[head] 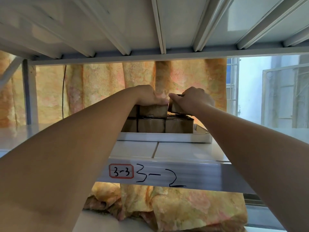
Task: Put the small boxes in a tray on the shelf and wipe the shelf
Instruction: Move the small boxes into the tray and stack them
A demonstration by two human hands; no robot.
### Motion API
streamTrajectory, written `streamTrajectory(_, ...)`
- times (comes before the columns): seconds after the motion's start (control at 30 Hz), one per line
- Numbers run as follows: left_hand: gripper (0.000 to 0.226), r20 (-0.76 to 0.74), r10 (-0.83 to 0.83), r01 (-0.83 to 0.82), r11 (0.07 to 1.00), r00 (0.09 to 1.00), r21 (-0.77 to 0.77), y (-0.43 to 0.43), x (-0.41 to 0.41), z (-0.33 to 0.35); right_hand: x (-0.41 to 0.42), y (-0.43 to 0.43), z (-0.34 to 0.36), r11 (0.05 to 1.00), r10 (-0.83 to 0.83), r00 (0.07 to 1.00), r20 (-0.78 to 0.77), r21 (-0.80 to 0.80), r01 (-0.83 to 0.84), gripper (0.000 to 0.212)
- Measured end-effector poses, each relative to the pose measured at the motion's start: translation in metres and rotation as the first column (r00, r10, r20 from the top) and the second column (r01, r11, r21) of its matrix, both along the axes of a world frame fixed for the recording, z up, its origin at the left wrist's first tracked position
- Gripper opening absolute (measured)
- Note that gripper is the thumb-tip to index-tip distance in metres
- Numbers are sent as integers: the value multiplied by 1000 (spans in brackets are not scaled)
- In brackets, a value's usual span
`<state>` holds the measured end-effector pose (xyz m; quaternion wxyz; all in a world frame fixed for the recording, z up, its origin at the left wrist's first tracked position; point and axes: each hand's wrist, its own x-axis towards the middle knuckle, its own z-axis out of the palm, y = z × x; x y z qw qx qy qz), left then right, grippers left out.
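On the shelf (184, 153): we see a white tray (160, 137) set back from the front edge, with small brown boxes stacked in it.
Bottom layer: the lower boxes (151, 125) stand side by side in the tray, touching each other.
Upper box (153, 111): it lies flat on the left part of the bottom layer.
Left hand (148, 96): ours rests on top of the upper box, fingers curled down over its front top edge, holding it.
Right hand (194, 99): ours is wrapped round a tilted box (173, 107), thumb over its top.
Tilted box: it is just beside the upper box and above the right-hand lower box. We cannot tell whether it touches either.
Shelf front: a red-bordered sticker (121, 171) reads 3-3, with 3-2 handwritten just beside it.
Behind: a yellow flowered curtain (100, 84) hangs past the shelf, and a window (267, 91) shows at the right.
Above: the ribbed underside of the next shelf level (167, 22).
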<state>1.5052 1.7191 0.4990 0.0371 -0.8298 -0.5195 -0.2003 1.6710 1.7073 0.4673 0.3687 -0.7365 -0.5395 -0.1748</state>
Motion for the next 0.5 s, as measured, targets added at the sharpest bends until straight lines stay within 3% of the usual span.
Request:
streamTrajectory(0.33, 70, -77, -33, 40, 996, 996, 84, 9, -9, -2, -7, 2, -7, 999, -35, 994, 99, -16, 37, 90)
streamTrajectory(0.5, 70, -87, -24, 33, 994, 996, 103, 10, -6, -4, -7, -1, -9, 1000, -28, 990, 138, 3, 28, 86)
